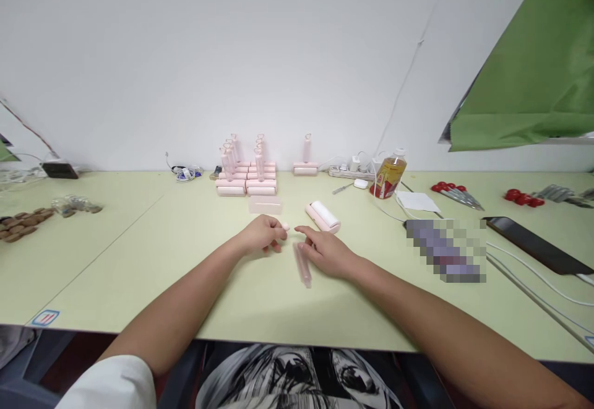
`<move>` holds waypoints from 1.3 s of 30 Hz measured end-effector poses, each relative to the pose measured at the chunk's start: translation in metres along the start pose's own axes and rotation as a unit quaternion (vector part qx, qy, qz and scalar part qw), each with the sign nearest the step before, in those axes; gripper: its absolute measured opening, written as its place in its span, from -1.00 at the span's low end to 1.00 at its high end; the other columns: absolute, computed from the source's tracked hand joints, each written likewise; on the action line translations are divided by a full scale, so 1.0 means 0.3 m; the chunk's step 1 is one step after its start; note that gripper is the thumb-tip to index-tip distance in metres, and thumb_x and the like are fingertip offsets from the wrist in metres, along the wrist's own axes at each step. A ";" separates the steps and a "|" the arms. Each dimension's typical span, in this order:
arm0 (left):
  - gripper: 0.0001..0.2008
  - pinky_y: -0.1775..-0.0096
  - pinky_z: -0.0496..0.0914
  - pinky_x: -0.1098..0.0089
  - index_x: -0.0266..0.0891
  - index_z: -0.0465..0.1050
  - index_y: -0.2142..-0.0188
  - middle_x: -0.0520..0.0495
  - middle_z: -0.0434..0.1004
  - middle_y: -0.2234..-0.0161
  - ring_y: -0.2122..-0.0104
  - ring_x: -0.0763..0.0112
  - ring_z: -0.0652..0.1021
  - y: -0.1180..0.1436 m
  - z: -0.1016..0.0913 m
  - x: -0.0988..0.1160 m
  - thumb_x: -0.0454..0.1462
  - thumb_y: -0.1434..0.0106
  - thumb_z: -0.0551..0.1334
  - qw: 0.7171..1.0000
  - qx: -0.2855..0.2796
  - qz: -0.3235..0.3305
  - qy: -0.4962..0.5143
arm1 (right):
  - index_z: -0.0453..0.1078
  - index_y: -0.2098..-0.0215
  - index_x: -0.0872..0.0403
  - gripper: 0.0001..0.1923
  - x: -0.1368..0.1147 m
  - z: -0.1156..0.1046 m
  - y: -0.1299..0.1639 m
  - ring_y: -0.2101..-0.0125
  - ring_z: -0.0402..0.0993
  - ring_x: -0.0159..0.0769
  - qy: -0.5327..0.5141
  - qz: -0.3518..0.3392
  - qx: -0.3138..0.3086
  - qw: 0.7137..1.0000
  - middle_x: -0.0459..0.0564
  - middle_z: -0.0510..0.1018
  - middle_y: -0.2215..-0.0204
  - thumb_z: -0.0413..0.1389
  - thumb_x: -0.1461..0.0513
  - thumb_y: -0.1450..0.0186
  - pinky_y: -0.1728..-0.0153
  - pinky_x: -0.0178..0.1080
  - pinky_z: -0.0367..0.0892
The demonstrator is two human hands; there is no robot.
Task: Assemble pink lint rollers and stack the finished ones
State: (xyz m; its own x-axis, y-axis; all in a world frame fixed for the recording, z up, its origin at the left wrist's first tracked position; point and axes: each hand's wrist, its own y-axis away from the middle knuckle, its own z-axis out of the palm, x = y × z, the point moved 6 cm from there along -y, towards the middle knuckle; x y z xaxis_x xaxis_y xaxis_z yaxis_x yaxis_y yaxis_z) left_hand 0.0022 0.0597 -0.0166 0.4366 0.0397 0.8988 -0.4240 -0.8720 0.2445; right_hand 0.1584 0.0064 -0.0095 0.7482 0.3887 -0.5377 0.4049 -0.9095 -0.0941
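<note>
My left hand (pixel 262 234) rests on the pale green table (pixel 139 260) and pinches a small pink piece (pixel 285 227) at its fingertips. My right hand (pixel 327 252) lies beside it, fingers loosely around a pink handle (pixel 303 265) that lies on the table. A pink and white lint roller head (pixel 323 216) lies just beyond my right hand. A clear lid (pixel 265 205) lies flat behind my left hand. Farther back stands a stack of assembled pink lint rollers (pixel 245 174), with one more roller (pixel 305 161) apart to the right.
An amber drink bottle (pixel 388 176), a power strip (pixel 348 171) with chargers and a white sheet (pixel 417 202) sit at the back right. Red-handled tools (pixel 452 192) and a dark phone (pixel 533 243) with cables lie right. Brown pieces (pixel 23 223) lie far left.
</note>
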 end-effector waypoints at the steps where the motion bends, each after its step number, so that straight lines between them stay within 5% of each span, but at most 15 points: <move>1: -0.81 0.65 0.21 0.51 -0.24 0.34 0.50 -0.08 0.53 0.41 0.50 0.36 0.58 -0.005 -0.017 0.001 -0.17 -0.02 0.27 1.000 0.029 0.004 0.006 | 0.25 -0.14 0.08 -0.53 0.005 -0.004 -0.001 0.32 0.45 -0.25 0.018 0.025 0.003 1.000 0.01 0.56 0.31 0.00 0.06 -0.34 0.40 -0.29 0.15; 4: -0.81 0.65 0.22 0.54 -0.24 0.31 0.51 -0.04 0.49 0.43 0.51 0.40 0.56 -0.011 -0.073 0.010 -0.19 -0.01 0.26 0.991 0.128 0.025 0.008 | 0.36 0.02 0.09 -0.44 0.027 -0.008 0.004 0.40 0.43 -0.24 0.078 0.100 -0.007 0.992 0.01 0.56 0.35 0.15 -0.10 -0.18 0.49 -0.30 0.08; 7: -0.82 0.64 0.25 0.55 -0.25 0.33 0.51 -0.04 0.50 0.41 0.54 0.46 0.53 -0.006 -0.100 0.024 -0.18 -0.02 0.25 0.983 0.175 0.040 0.026 | 0.42 0.17 0.07 -0.56 0.037 0.004 0.010 0.42 0.44 -0.23 0.109 0.124 -0.038 0.986 0.00 0.57 0.39 0.17 -0.07 -0.16 0.50 -0.29 0.08; 14: -0.79 0.65 0.24 0.53 -0.26 0.31 0.56 -0.01 0.45 0.48 0.59 0.49 0.48 0.009 -0.139 0.044 -0.17 -0.03 0.23 0.963 0.247 0.087 0.064 | 0.37 -0.05 0.07 -0.54 -0.061 -0.026 0.015 0.08 0.42 -0.13 0.071 -0.073 -0.015 0.995 0.11 0.52 0.05 0.16 0.07 -0.23 0.16 -0.22 0.26; 20: -0.77 0.64 0.23 0.52 -0.26 0.33 0.55 0.02 0.40 0.53 0.60 0.49 0.46 0.001 -0.153 0.032 -0.13 -0.01 0.24 0.959 0.255 0.094 0.076 | 0.53 0.24 0.04 -0.78 -0.050 -0.054 0.071 0.38 0.44 -0.22 0.150 -0.064 -0.088 0.983 0.02 0.53 0.36 0.14 0.32 -0.15 0.40 -0.26 0.19; 25: -0.79 0.64 0.23 0.52 -0.26 0.32 0.56 0.04 0.38 0.54 0.60 0.50 0.46 0.008 -0.163 0.036 -0.16 -0.02 0.23 0.954 0.270 0.103 0.081 | 0.57 0.33 0.01 -0.69 -0.086 -0.054 0.082 0.14 0.39 -0.12 0.155 -0.153 -0.081 0.973 0.09 0.53 0.19 0.06 0.45 -0.19 0.15 -0.17 0.20; 28: -0.80 0.64 0.23 0.52 -0.26 0.32 0.55 0.02 0.42 0.50 0.60 0.52 0.45 0.012 -0.167 0.039 -0.17 -0.02 0.23 0.952 0.275 0.102 0.086 | 0.53 0.17 0.00 -0.74 -0.083 -0.043 0.063 0.16 0.40 -0.10 0.171 -0.124 -0.061 0.976 0.10 0.54 0.23 0.10 0.36 -0.24 0.18 -0.16 0.21; 31: -0.79 0.64 0.22 0.52 -0.26 0.32 0.55 0.02 0.41 0.51 0.60 0.51 0.45 0.013 -0.170 0.041 -0.16 -0.01 0.24 0.949 0.283 0.105 0.091 | 0.33 -0.13 0.04 -0.59 -0.041 -0.057 0.036 0.26 0.42 -0.10 0.187 -0.014 0.015 0.982 0.11 0.54 0.26 0.06 0.21 -0.31 0.31 -0.20 0.22; 33: -0.79 0.64 0.22 0.52 -0.25 0.32 0.56 0.04 0.39 0.55 0.60 0.49 0.45 0.014 -0.172 0.040 -0.16 -0.01 0.25 0.947 0.288 0.107 0.091 | 0.28 -0.15 0.07 -0.61 -0.016 -0.069 0.028 0.27 0.42 -0.13 0.189 0.030 0.062 0.980 0.13 0.52 0.20 -0.05 0.24 -0.36 0.34 -0.20 0.22; 39: -0.80 0.62 0.20 0.51 -0.24 0.31 0.56 0.07 0.33 0.59 0.60 0.48 0.45 0.006 -0.163 0.043 -0.16 -0.02 0.23 0.951 0.274 0.118 0.079 | 0.31 -0.14 0.02 -0.39 -0.018 -0.052 0.028 0.03 0.28 -0.09 0.194 -0.088 0.043 0.976 0.11 0.37 -0.09 -0.07 0.50 -0.17 0.08 -0.12 0.21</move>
State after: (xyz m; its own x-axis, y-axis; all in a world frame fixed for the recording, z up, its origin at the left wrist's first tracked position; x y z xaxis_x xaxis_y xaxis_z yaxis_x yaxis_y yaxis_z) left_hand -0.0317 0.0823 0.0130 0.2372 -0.1528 0.9594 0.0004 -0.9875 -0.1573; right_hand 0.1660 -0.0009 0.0055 0.8201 0.5518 -0.1514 0.5120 -0.8258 -0.2364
